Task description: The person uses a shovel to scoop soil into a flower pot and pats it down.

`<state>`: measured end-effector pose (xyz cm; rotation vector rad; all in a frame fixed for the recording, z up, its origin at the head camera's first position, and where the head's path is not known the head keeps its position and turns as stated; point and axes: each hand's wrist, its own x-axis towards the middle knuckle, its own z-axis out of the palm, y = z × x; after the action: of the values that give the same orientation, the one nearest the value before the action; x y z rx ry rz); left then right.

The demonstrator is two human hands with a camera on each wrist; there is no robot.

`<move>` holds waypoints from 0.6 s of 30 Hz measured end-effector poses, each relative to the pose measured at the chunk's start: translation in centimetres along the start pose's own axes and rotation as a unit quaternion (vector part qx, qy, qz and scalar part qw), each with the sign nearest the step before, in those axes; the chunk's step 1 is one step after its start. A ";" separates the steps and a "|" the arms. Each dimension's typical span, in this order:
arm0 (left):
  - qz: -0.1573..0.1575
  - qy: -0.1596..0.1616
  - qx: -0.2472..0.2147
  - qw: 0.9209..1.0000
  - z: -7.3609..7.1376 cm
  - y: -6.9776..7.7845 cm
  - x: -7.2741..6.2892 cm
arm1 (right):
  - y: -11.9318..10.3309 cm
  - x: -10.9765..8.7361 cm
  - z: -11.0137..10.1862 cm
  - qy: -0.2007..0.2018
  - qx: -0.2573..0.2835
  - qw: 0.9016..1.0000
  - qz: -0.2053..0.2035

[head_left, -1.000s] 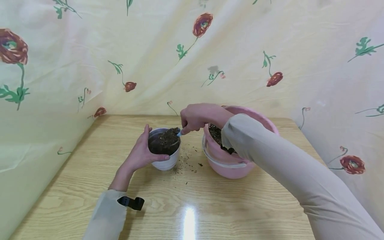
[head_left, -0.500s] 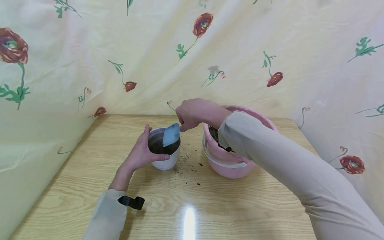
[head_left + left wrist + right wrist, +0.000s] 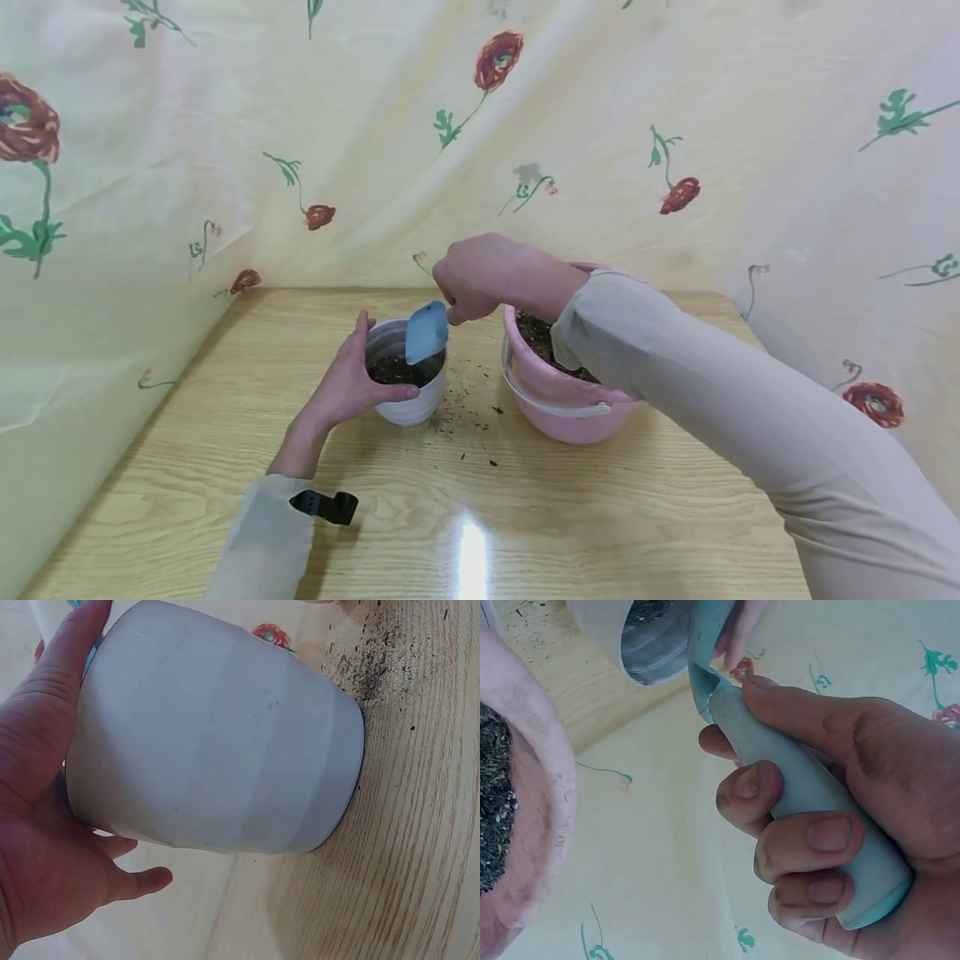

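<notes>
Right grip clamped on scoop; left grip around pot just beside; scoop knocking pot could tip it.

No text, label, brand, number or sign can be read on the white pot, the blue scoop or the pink bucket. On the black wrist strap, any small marks are too tiny to be made out

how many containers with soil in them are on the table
2: the white pot at the left hand and the pink bucket on the right, partly covered by the right arm, which might hide others.
</notes>
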<state>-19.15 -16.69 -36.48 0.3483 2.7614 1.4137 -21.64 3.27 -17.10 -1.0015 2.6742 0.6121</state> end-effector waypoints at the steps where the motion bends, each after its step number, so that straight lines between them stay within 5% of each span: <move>1: 0.001 0.000 -0.001 1.000 0.0 0.0 0.0 | 0.1 -0.1 -0.1 0.001 0.002 1.000 -0.001; 18: 0.023 0.005 0.009 1.000 0.0 -0.4 0.0 | 2.1 -3.4 -0.7 0.047 0.042 0.998 -0.021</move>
<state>-19.18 -16.93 -36.86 0.4097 2.7943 1.4041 -20.59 6.35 -14.71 -1.0853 2.7263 0.4524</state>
